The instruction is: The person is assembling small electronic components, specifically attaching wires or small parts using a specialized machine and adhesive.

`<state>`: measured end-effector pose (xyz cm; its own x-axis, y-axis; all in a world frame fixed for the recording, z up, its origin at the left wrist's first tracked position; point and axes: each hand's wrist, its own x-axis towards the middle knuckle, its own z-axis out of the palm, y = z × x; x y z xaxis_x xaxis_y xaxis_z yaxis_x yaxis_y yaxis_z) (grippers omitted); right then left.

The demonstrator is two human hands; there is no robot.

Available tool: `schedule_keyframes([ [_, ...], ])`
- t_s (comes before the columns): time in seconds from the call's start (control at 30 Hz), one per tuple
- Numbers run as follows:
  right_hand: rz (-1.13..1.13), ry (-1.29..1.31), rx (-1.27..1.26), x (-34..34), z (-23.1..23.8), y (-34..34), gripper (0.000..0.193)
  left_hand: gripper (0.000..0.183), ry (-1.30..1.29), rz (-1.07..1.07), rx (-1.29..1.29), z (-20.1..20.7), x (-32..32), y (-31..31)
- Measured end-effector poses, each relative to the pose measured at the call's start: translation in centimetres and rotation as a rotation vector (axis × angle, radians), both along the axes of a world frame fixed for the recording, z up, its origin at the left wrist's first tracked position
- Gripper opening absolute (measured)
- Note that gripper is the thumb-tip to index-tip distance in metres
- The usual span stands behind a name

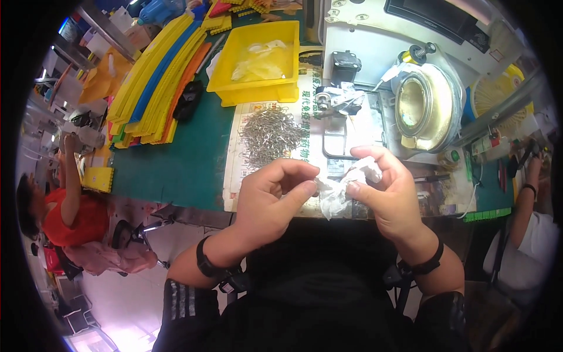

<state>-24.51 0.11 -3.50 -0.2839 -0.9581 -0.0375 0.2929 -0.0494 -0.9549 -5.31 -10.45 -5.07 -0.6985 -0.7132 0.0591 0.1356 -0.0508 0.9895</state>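
A crumpled white tissue [334, 199] is stretched between my two hands just above the table's near edge. My left hand [267, 202] pinches its left end between thumb and forefinger. At the other end, my right hand [393, 196] grips the bunched part with thumb and fingers. Beyond my left hand, a loose pile of small silvery metal pieces [270, 138] lies on printed paper [237, 176]. Past my right hand is a small metal fixture [343, 100], partly wrapped in white material.
Behind the pile stands a yellow bin [252, 91] with clear bags inside. Stacked yellow, blue and orange strips [152, 82] lie on the green tabletop [170, 170]. A machine with a brass-coloured ring [413, 105] rises at right. Other people sit at both sides.
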Motion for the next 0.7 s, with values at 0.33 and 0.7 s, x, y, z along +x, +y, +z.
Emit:
schedule_keyframes([
  [0.33,0.173,0.465,0.081,0.8,1.2,-0.2,0.066,0.018,-0.121,-0.172,0.114,1.0,0.6,-0.1],
  [0.7,0.124,0.017,0.012,-1.8,-0.3,2.8,0.076,0.018,0.023,0.777,-0.056,0.5,9.4,-15.2],
])
